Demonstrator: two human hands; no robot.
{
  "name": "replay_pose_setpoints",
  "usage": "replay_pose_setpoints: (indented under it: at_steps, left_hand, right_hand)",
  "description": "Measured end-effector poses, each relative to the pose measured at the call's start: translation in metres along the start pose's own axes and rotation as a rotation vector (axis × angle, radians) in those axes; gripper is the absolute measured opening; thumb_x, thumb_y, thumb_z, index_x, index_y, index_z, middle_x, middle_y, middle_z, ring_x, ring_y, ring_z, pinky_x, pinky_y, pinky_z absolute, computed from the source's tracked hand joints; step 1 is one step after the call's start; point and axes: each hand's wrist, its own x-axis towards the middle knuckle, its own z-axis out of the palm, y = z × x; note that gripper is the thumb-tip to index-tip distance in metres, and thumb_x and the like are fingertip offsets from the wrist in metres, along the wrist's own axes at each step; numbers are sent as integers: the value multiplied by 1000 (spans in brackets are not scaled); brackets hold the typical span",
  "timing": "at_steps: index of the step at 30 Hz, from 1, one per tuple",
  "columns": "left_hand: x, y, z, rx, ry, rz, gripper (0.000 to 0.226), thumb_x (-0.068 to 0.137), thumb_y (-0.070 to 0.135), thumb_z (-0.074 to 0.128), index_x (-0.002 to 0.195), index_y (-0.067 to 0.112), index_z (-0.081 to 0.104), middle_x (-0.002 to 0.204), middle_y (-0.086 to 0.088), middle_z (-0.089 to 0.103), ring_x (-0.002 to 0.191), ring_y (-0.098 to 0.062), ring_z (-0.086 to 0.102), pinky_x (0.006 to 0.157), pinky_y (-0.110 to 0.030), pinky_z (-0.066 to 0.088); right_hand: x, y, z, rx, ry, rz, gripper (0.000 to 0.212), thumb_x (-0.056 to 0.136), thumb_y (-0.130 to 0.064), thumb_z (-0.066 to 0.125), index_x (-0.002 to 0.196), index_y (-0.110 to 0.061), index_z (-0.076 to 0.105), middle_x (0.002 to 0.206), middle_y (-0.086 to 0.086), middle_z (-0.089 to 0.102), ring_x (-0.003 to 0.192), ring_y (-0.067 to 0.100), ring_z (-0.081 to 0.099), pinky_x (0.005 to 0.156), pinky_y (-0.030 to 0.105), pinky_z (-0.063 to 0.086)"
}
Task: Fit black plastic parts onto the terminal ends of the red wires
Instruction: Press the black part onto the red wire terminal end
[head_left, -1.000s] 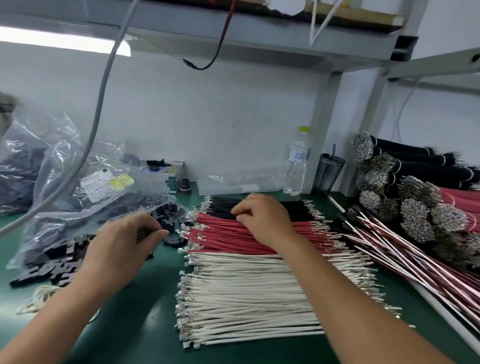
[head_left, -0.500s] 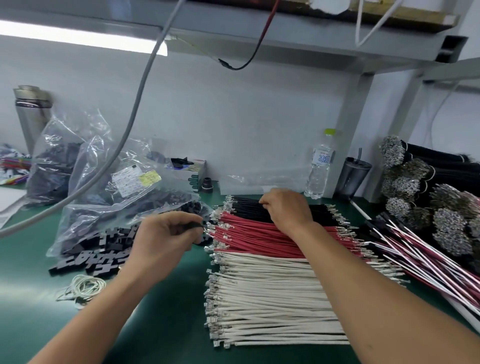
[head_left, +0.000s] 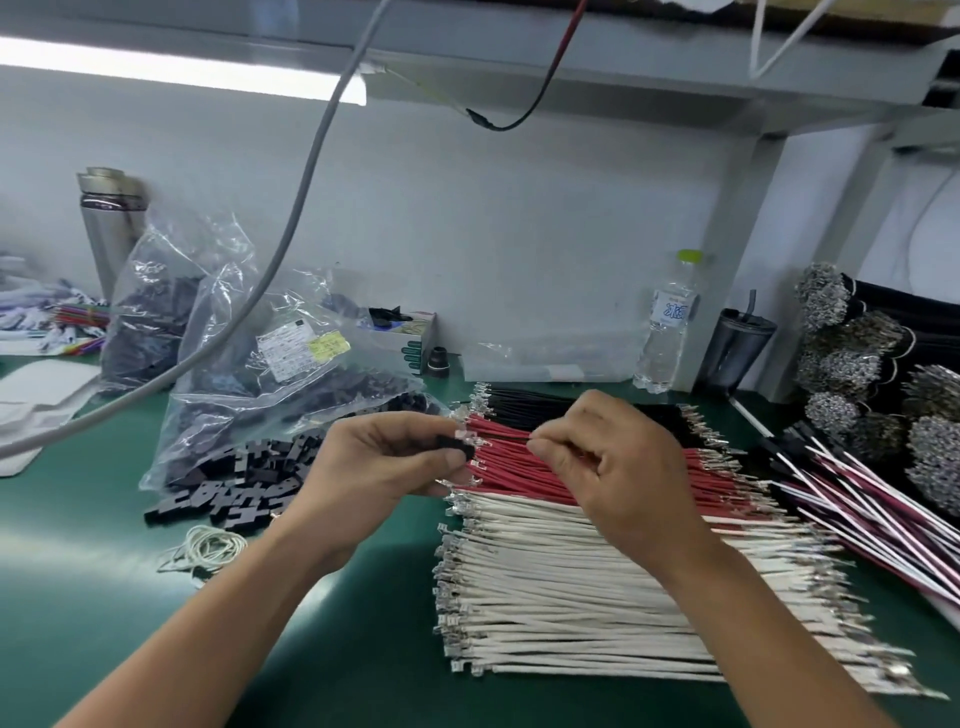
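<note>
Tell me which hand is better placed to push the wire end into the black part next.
The right hand, probably. It pinches a red wire whose metal end points at the black part, so it can slide the wire in. The left hand already grips that part and looks better used to steady it.

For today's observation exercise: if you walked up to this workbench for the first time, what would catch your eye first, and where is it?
Probably the two hands meeting mid-bench: the left hand pinches a black plastic part while the right hand pinches a red wire whose terminal end meets it. Beneath them lie banded rows of black wires, red wires and white wires on the green mat. Left of them, loose black parts spill from a clear bag.
</note>
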Motion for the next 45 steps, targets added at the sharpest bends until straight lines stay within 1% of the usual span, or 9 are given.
replay_pose_setpoints:
  at_steps: [4,8,13,16,26,31,34,38,45]
  left_hand:
    - [-2,-1,4,-10,-77,-18,31,68,13,84,99,11,82,89,-24,77,73,-26,77,68,-30,64]
    - [-4,-1,6,-4,-98,-30,32,67,14,85,98,8,82,85,-26,76,71,-28,75,70,-33,64]
    - [-3,1,8,-57,-30,-52,36,60,12,86,95,7,82,91,-25,77,78,-31,78,70,-29,64]
    - [-2,2,8,-73,-14,-58,35,59,11,86,93,7,82,92,-25,77,81,-34,78,71,-29,64]
    - [-3,2,7,-42,-11,-39,30,61,6,85,91,6,82,92,-24,77,83,-31,78,76,-33,64]
    - [-5,4,9,2,-48,-21,30,58,10,86,88,9,83,89,-20,79,79,-26,78,71,-25,61]
    - [-5,3,10,84,-48,36,27,57,11,86,84,13,84,87,-13,80,79,-21,77,72,-21,60]
    - [-2,-4,10,356,-9,168,22,68,1,85,87,12,84,86,-2,81,78,-14,76,74,-15,57]
    - [-4,-1,11,128,-22,53,26,64,9,84,90,11,83,86,-16,79,79,-28,78,70,-25,62]
  right_hand:
    - [-9,-6,5,82,-89,-40,12,94,-26,70,101,-21,78,88,-12,58,73,6,57,61,27,50]
    - [-12,-9,9,64,-97,-55,28,97,-12,65,120,-24,74,91,-8,61,72,9,58,60,31,52]
    - [-11,-7,4,45,-24,5,13,94,-21,71,104,-22,79,83,-12,58,69,3,53,61,12,39]
    - [-11,-6,4,24,-22,12,10,93,-21,72,100,-21,79,84,-13,59,69,1,53,63,10,37]
    - [-9,-11,4,52,-76,-15,13,94,-24,70,102,-21,80,85,-10,62,74,7,58,61,28,51]
    - [-7,-11,5,52,-105,-6,13,93,-24,71,102,-22,80,85,-10,62,76,7,58,62,32,52]
    - [-9,-11,9,106,-149,50,11,93,-24,70,100,-23,79,86,-13,61,75,5,58,63,33,51]
    - [-9,-14,14,45,-180,64,11,94,-23,68,99,-23,78,87,-16,59,77,1,54,64,27,46]
    - [-10,-18,20,156,-166,89,12,95,-22,68,102,-18,77,89,-10,60,80,10,59,70,37,52]
